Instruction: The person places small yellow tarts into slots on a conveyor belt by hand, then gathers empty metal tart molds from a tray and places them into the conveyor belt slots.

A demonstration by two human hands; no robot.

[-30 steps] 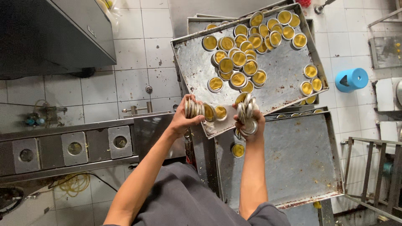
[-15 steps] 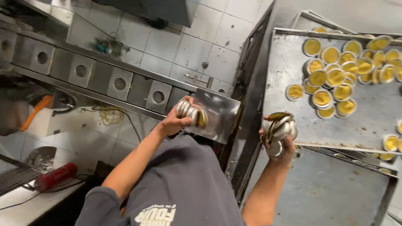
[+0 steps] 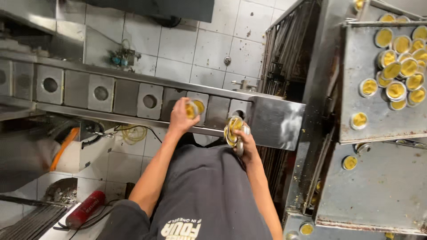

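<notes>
We take the long metal conveyor point(image 3: 133, 95) with its row of square plates, each pierced by a round hole, as our landmark. Our left hand point(image 3: 181, 116) is raised against the conveyor's near edge, fingers curled around a small stack of round metal tins with yellow filling point(image 3: 194, 109), which it holds right over one of the plates toward the conveyor's right end. Our right hand point(image 3: 242, 141) sits just right of the left one, below the conveyor's last plates, and is closed around a larger cluster of the same tins point(image 3: 233, 130), bunched on edge so that their rims and yellow insides face us. The two hands are near each other but apart. Beyond the right end of the conveyor stands a tall metal rack point(image 3: 311, 133); on it a battered baking tray point(image 3: 373, 124) carries many more filled tins point(image 3: 400, 75), most crowded at its upper right corner, with a few lone ones lower down. A second tray point(image 3: 382, 191) lies under it, nearly bare. Below the conveyor's left part, on the tiled floor, we see a red cylinder point(image 3: 84, 209) lying on its side, and yellow cable point(image 3: 131, 133) loops just under the conveyor's middle.
</notes>
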